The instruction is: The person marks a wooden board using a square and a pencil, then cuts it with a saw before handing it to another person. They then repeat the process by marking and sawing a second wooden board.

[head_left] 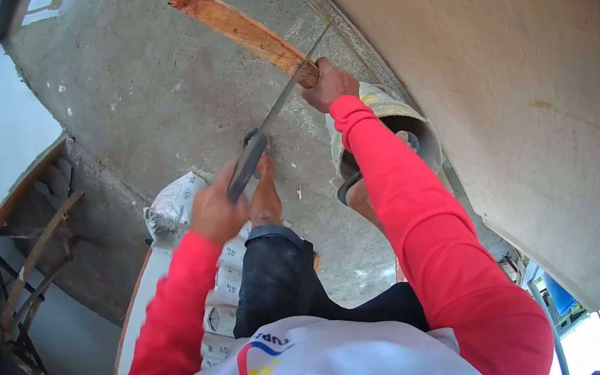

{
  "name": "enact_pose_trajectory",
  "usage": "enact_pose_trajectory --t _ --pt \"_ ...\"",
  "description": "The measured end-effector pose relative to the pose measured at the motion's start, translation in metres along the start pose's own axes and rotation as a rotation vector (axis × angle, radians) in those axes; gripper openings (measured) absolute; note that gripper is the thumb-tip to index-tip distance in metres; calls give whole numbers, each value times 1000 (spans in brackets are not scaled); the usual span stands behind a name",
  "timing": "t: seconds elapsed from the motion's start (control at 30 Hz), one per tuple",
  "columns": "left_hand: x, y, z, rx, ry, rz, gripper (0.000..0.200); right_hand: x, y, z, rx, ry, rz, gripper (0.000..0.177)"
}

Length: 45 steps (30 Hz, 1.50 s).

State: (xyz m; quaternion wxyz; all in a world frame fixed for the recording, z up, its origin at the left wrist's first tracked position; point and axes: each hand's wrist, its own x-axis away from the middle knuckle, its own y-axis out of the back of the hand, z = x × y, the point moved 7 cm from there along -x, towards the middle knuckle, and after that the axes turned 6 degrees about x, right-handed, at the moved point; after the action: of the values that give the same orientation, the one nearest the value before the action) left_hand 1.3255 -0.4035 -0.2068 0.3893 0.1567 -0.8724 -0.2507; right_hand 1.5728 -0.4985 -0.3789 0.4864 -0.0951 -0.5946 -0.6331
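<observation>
The left hand (216, 213) was closed around the dark handle of a saw (278, 100), its blade running across the near end of a wooden plank (240, 30). The right hand (329, 85) gripped that end of the plank, which slanted away over the concrete floor (159, 92). A spattered bucket (385, 107) stood just beside the right forearm, with printed sacks (173, 204) near the left elbow.

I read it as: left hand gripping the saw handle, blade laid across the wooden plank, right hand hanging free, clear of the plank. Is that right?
Not quite. The head view shows the right hand is not free: it is closed on the near end of the wooden plank. The rest holds: the left hand grips the saw by its handle, blade across the plank.
</observation>
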Motion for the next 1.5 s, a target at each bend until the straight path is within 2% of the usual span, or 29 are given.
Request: enact_pose_trajectory --t 0.03,0.2,0.23,0.27,0.3,0.37,0.47,0.5,0.57,0.63,0.67,0.7,0.8,0.87,0.93,1.0,1.03,1.07,1.17,1.3,1.37,1.47,1.5 --pt "-57 -22 -17 27 -18 -23 40 -2 0 0 2 -7 2 49" --pt "-54 -20 -31 46 -34 -34 37 -1 -4 -1 6 -7 -2 48" --pt "-1 0 -17 87 -50 -5 40 -3 2 3 5 -4 -11 48" --pt "53 33 -28 7 -52 -43 34 1 3 2 9 -7 -7 48" --pt "90 50 -17 40 -39 -6 52 4 1 3 20 -5 2 48" --pt "129 69 -8 36 37 5 54 3 -1 4 20 9 7 48" --pt "54 22 12 18 -81 -30 52 1 -2 0 8 13 -5 49" --pt "0 -8 18 57 -80 -30 50 2 -3 2 8 21 -10 50" --pt "-100 -51 -12 57 -169 -154 41 1 -6 2 8 -13 0 50" --pt "-109 -51 -39 39 -80 -42 41 4 -3 -2 11 -34 2 51" --pt "-99 -43 -41 19 -5 11 41 10 -11 -3 7 -20 23 51" --pt "-53 -28 -23 59 -110 -112 37 1 -3 -1 -1 -2 3 51" --pt "89 41 -10 67 -37 4 51 -1 -4 -1 13 12 26 53" --pt "132 59 -2 15 -42 -26 54 -2 -1 1 8 22 25 54" --pt "84 39 5 -4 -127 -64 54 3 0 2 11 17 43 54" --pt "-25 -20 16 95 -135 -74 44 2 -2 1 -6 19 15 53" --pt "-81 -44 -1 56 -252 -156 39 1 -2 0 -14 23 -1 53" --pt "-125 -59 -24 57 -163 -119 36 4 -4 -1 -16 4 8 52" --pt "-102 -47 -34 58 -103 -29 38 9 -2 4 -12 3 36 50" --pt "84 39 -6 42 -97 -34 49 4 2 4 -21 0 28 51" --pt "121 60 -7 29 -53 -25 50 4 4 3 -11 3 31 51" --pt "47 17 15 20 -115 -61 48 2 1 -1 -10 13 20 50" --pt "-6 -10 15 65 0 41 45 2 3 0 -14 13 16 50"
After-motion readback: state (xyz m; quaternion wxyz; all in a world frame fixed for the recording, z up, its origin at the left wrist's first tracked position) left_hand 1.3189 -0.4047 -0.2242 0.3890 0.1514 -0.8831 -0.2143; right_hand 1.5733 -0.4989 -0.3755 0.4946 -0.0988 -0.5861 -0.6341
